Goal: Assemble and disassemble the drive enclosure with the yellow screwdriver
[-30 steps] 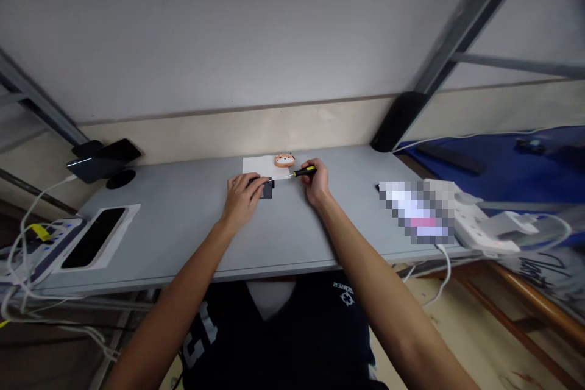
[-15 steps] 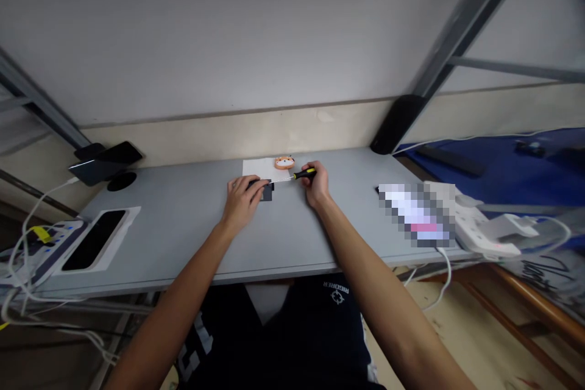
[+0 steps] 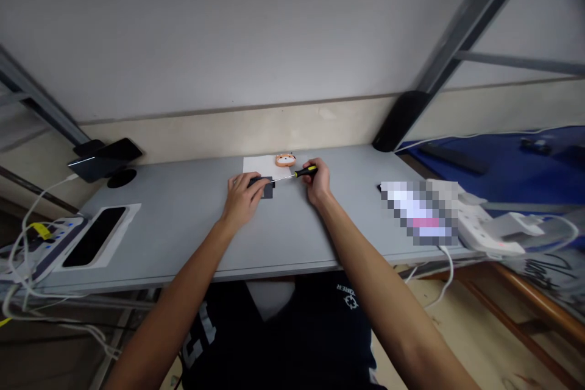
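My right hand (image 3: pixel 319 181) is closed around the black and yellow handle of a screwdriver (image 3: pixel 305 171). Its thin metal shaft points left, and the tip meets a small dark grey, box-like piece (image 3: pixel 267 189) on the desk. My left hand (image 3: pixel 245 196) grips that piece from the left, its fingers bent over the top and hiding much of it. What the piece is, I cannot make out. Just behind lies a sheet of white paper (image 3: pixel 258 164), with an orange and white animal-faced case (image 3: pixel 286 160) at its right end.
The grey desk (image 3: pixel 192 219) runs along a wall. On the left are a phone on a stand (image 3: pixel 109 160), a phone lying flat (image 3: pixel 94 236) and a power strip (image 3: pixel 57 241). To the right stand a black cylinder (image 3: pixel 400 122), a blurred-out phone (image 3: pixel 418 213) and a white power strip (image 3: pixel 484 228).
The camera view has shifted slightly. Both hands keep nearly the same places, with the screwdriver still against the dark piece.
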{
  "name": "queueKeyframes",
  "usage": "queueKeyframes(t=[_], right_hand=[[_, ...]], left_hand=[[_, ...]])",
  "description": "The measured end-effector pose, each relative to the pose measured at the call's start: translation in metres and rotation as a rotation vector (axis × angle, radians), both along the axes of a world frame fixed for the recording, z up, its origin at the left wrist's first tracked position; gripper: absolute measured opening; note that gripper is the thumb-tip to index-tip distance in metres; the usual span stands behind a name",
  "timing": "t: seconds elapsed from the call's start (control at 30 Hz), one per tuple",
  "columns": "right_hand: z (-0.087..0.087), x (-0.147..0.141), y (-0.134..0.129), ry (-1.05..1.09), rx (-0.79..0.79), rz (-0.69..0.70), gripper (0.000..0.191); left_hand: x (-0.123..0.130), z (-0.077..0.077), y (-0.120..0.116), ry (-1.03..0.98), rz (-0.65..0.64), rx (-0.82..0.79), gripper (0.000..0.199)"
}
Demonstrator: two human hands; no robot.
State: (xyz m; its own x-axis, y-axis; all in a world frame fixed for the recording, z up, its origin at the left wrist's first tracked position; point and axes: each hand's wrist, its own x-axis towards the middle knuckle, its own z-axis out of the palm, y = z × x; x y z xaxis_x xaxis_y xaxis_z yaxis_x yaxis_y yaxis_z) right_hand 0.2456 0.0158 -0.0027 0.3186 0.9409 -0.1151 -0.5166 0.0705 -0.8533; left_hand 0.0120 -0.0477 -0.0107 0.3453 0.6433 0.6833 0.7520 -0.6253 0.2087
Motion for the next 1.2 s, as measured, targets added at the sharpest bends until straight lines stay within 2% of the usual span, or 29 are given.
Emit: queueKeyframes(t=[0.4, 0.5, 0.67, 0.83, 0.93, 1.03, 1.13, 1.2], right_hand=[[-0.003, 0.007, 0.004, 0.047, -0.002, -0.119, 0.02], [-0.004, 0.007, 0.005, 0.059, -0.003, -0.131, 0.018], [-0.002, 0.008, 0.003, 0.062, -0.004, -0.127, 0.013], [0.0, 0.009, 0.001, 0.027, 0.008, -0.114, 0.018], [-0.001, 0.009, 0.002, -0.02, 0.019, -0.106, 0.02], [-0.003, 0.009, 0.003, -0.1, 0.032, -0.094, 0.025], [-0.005, 0.004, 0.003, -0.225, 0.044, -0.061, 0.034], [-0.006, -0.002, 0.0, -0.334, 0.064, -0.037, 0.04]], left_hand=[[0.012, 0.002, -0.002, 0.052, 0.016, -0.033, 0.037], [0.012, 0.002, -0.001, 0.086, 0.006, -0.041, 0.038], [0.009, 0.003, -0.003, 0.035, -0.014, -0.047, 0.037], [0.0, 0.009, -0.005, -0.121, 0.037, -0.044, 0.044], [-0.01, 0.008, 0.0, -0.374, 0.0, -0.19, 0.047], [-0.017, 0.002, 0.008, -0.567, -0.095, -0.342, 0.037], [-0.018, -0.004, 0.015, -0.604, -0.152, -0.417, 0.02], [-0.016, -0.008, 0.018, -0.631, -0.181, -0.451, 0.016]])
